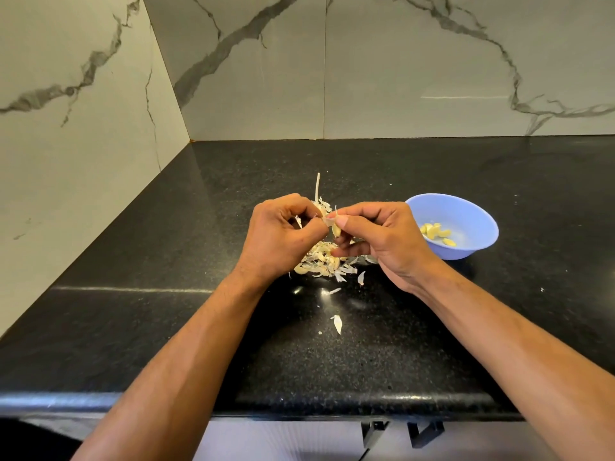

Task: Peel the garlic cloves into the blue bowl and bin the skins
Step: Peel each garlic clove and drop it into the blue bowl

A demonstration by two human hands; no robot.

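A garlic clove [336,229] is pinched between both hands above the black counter. My left hand [281,237] grips a flap of its papery skin at the top. My right hand [382,239] holds the clove from the right, thumb on its upper end. Under the hands lies a pile of skins and unpeeled cloves [321,261], with a dry garlic stalk [317,188] sticking up behind it. The blue bowl [466,214] stands to the right of my right hand with several peeled cloves [436,232] inside.
Loose skin flakes [337,322] lie on the black granite counter [166,327] nearer to me. Marble walls [399,78] close the counter at the back and left. The rounded front edge [332,402] runs below my forearms. No bin is in view.
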